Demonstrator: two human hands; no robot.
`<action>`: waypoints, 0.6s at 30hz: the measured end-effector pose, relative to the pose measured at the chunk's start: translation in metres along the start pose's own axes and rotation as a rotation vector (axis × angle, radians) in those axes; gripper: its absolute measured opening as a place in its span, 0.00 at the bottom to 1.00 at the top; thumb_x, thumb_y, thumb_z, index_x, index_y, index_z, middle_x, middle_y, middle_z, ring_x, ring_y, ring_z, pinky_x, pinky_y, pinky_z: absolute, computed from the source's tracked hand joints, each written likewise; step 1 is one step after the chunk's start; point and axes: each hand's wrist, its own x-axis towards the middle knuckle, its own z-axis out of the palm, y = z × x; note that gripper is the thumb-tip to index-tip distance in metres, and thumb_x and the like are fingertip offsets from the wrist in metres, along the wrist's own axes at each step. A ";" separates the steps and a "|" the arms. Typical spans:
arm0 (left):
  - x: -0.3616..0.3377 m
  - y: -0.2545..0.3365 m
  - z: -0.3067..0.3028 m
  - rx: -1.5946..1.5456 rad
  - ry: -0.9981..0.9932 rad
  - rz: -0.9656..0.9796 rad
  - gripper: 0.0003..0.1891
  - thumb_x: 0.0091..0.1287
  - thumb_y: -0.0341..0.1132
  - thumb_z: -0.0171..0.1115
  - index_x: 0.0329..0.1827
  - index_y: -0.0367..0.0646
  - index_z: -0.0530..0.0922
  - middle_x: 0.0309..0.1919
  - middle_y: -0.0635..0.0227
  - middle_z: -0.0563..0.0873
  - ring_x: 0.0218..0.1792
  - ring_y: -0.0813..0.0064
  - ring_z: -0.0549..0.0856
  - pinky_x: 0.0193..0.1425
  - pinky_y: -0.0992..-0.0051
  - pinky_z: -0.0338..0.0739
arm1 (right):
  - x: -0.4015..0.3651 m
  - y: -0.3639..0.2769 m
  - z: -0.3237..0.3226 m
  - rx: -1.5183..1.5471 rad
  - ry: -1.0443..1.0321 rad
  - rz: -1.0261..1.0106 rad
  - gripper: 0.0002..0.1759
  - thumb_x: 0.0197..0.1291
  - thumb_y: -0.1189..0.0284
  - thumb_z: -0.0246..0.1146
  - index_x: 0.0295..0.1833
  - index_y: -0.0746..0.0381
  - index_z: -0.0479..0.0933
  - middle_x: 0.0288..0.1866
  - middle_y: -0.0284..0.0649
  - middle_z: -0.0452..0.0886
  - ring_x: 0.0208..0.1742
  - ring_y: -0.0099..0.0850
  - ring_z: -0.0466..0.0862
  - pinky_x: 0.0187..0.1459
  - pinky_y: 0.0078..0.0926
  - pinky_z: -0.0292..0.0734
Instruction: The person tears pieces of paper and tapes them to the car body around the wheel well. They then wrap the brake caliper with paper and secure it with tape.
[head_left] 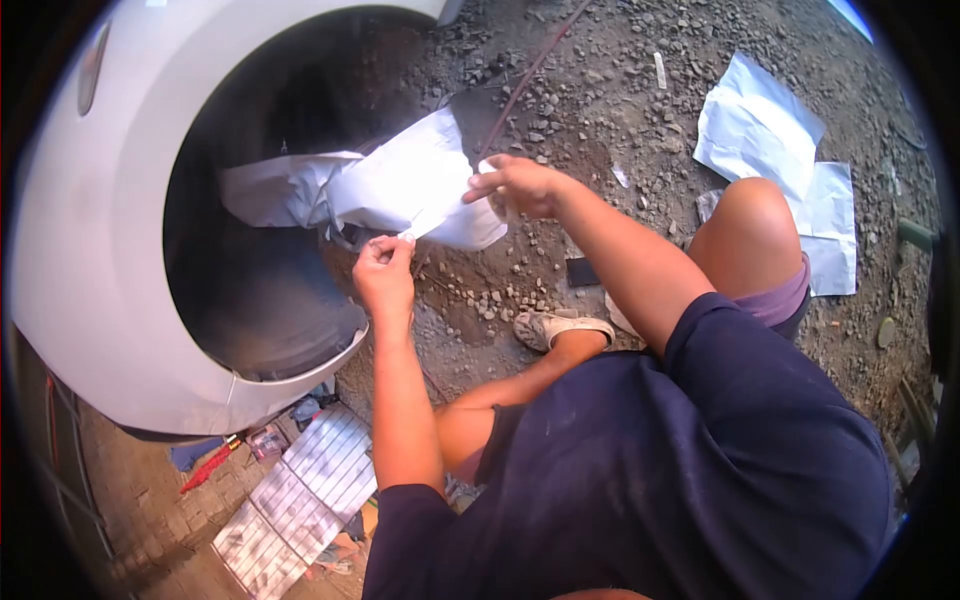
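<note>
White, crinkly sheets (400, 180) hang in and out of the dark round wheel space (250, 300) of the pale car (110, 240). The left hand (385, 268) has its fingertips pinched together on a small white bit (407, 236), right by the low edge of the sheets. The right hand (527, 187) is near the outer end of the sheets, with its fingers partly bent. Something pale is beside them, but I can't tell if that grip is closed on it.

It looks like the step now is working at the edge of the sheets with both hands. The next move calls for a soft pinch and slow fingers, because thin stuff like this could rip or fold over. More flat white sheets (760, 130) lie on the stony ground (640, 120), well apart from the hands.
</note>
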 end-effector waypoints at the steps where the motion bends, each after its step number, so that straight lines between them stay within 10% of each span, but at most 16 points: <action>1: 0.002 0.004 0.007 0.007 -0.013 -0.003 0.08 0.70 0.27 0.79 0.43 0.33 0.87 0.37 0.68 0.91 0.36 0.82 0.87 0.44 0.78 0.81 | 0.000 0.004 0.005 -0.032 -0.078 -0.015 0.68 0.67 0.63 0.79 0.93 0.67 0.35 0.60 0.50 0.91 0.42 0.29 0.81 0.42 0.34 0.74; 5: 0.017 0.010 0.035 -0.032 -0.076 -0.088 0.09 0.69 0.28 0.80 0.43 0.33 0.87 0.38 0.68 0.90 0.37 0.82 0.86 0.45 0.77 0.82 | 0.021 0.023 0.019 -0.059 0.013 -0.065 0.71 0.56 0.75 0.84 0.94 0.65 0.41 0.39 0.37 0.86 0.30 0.26 0.77 0.29 0.31 0.71; 9: 0.044 -0.002 0.049 0.146 -0.143 -0.017 0.13 0.68 0.28 0.79 0.51 0.29 0.89 0.54 0.53 0.92 0.43 0.71 0.92 0.55 0.70 0.86 | 0.037 0.020 0.011 -0.013 0.274 -0.262 0.59 0.55 0.80 0.82 0.91 0.59 0.61 0.42 0.36 0.86 0.39 0.29 0.84 0.38 0.31 0.79; 12: 0.047 0.031 0.073 0.784 -0.364 0.373 0.27 0.66 0.28 0.75 0.70 0.46 0.87 0.76 0.44 0.79 0.67 0.48 0.88 0.71 0.58 0.84 | 0.044 0.006 -0.013 -0.124 0.448 -0.300 0.54 0.58 0.85 0.78 0.90 0.59 0.63 0.51 0.40 0.89 0.47 0.29 0.87 0.49 0.32 0.84; 18: 0.102 0.059 0.146 1.400 -0.301 1.213 0.35 0.74 0.31 0.63 0.86 0.58 0.73 0.74 0.57 0.80 0.80 0.47 0.76 0.83 0.33 0.66 | 0.073 0.024 -0.055 -0.025 0.605 -0.371 0.55 0.59 0.83 0.77 0.91 0.61 0.61 0.51 0.40 0.88 0.45 0.28 0.86 0.45 0.29 0.81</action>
